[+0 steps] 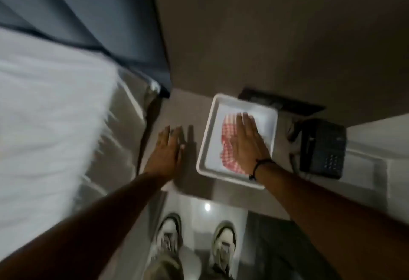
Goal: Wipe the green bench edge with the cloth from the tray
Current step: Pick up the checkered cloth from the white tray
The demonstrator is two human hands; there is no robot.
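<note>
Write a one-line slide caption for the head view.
Right hand flat on the red checked cloth in the white tray; left hand beside it.

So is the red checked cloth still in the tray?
Yes, in. The cloth lies inside the white tray, with the right hand spread flat on it.

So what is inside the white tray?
The white tray holds a red-and-white checked cloth. The right hand lies flat over it, hiding the cloth's right part and the tray floor below.
</note>
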